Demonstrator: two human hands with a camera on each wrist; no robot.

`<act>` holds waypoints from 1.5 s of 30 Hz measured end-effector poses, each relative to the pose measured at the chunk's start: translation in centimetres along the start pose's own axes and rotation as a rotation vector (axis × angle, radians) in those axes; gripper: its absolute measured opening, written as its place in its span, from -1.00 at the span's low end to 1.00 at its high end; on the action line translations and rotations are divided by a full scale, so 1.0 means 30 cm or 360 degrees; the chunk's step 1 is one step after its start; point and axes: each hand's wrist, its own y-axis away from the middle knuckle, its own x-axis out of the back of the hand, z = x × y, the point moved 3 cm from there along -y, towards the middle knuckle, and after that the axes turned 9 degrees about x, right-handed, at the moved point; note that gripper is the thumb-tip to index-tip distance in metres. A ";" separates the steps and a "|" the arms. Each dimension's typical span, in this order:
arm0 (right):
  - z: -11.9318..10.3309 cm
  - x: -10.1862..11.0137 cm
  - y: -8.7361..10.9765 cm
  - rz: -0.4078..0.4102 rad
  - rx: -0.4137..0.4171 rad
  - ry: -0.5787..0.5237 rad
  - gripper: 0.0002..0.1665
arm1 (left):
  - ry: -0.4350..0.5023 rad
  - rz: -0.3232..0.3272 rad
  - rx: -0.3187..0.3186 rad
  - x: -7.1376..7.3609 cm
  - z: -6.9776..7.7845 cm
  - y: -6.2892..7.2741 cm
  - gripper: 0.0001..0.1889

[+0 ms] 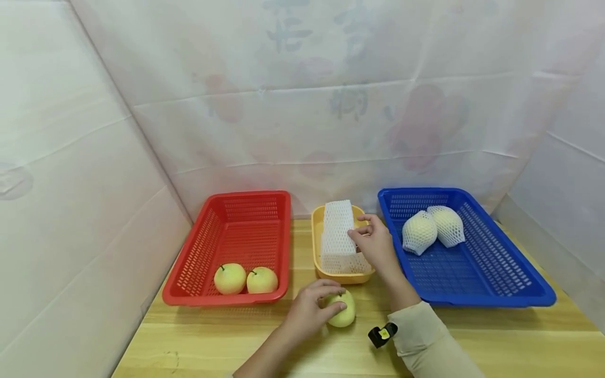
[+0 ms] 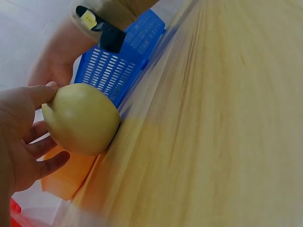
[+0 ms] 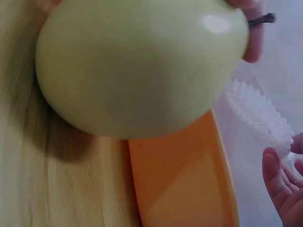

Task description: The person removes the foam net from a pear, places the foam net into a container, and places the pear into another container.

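On the wooden table in front, my left hand (image 1: 309, 308) grips a yellow-green pear (image 1: 345, 311), thumb on the near side and fingers over the top. The left wrist view shows that pear (image 2: 83, 118) close up, low over the tabletop. Above the small yellow basket (image 1: 317, 252), my right hand (image 1: 375, 242) pinches the edge of a white foam net sleeve (image 1: 337, 226) between thumb and finger. In the right wrist view the sleeve's ridged end (image 3: 260, 111) meets the fingertips. More white netting (image 1: 337, 262) lies in the basket below.
A red basket (image 1: 227, 300) at the left holds two bare pears (image 1: 230, 279). The blue basket (image 1: 477, 299) at the right contains two pears in foam nets (image 1: 419, 232). White printed cloth (image 1: 302, 131) hangs behind. A black wrist camera (image 1: 382, 334) is on the right wrist.
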 end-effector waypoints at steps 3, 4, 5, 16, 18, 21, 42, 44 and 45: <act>0.005 -0.018 -0.013 -0.0029 0.0011 0.0073 -0.62 | -0.0021 0.0006 -0.0018 -0.003 0.006 -0.001 -0.68; 0.007 -0.022 -0.016 -0.0042 0.0013 0.0086 -0.67 | -0.0024 0.0004 -0.0014 -0.004 0.007 0.000 -0.68; 0.008 -0.027 -0.018 -0.0058 0.0011 0.0094 -0.72 | -0.0027 0.0001 -0.0008 -0.004 0.009 0.000 -0.67; 0.007 -0.054 -0.085 -0.0110 -0.0140 0.0121 -0.76 | -0.0047 0.0025 -0.0007 -0.004 0.006 0.002 -0.67; 0.011 -0.058 -0.094 -0.0116 -0.0192 0.0092 -0.74 | -0.0050 0.0035 -0.0017 -0.005 0.006 0.001 -0.67; 0.020 -0.068 -0.104 -0.0146 -0.0225 0.0069 -0.70 | -0.0061 0.0044 -0.0032 -0.007 0.006 -0.001 -0.67; 0.073 -0.130 -0.135 -0.0377 -0.0296 0.0060 -0.57 | -0.0042 0.0043 -0.0049 -0.010 -0.002 -0.001 -0.67; 0.073 -0.133 -0.133 -0.0395 -0.0264 0.0057 -0.56 | -0.0045 0.0043 -0.0051 -0.011 -0.003 -0.002 -0.67; 0.073 -0.135 -0.131 -0.0394 -0.0255 0.0066 -0.58 | -0.0046 0.0043 -0.0048 -0.011 -0.004 -0.002 -0.67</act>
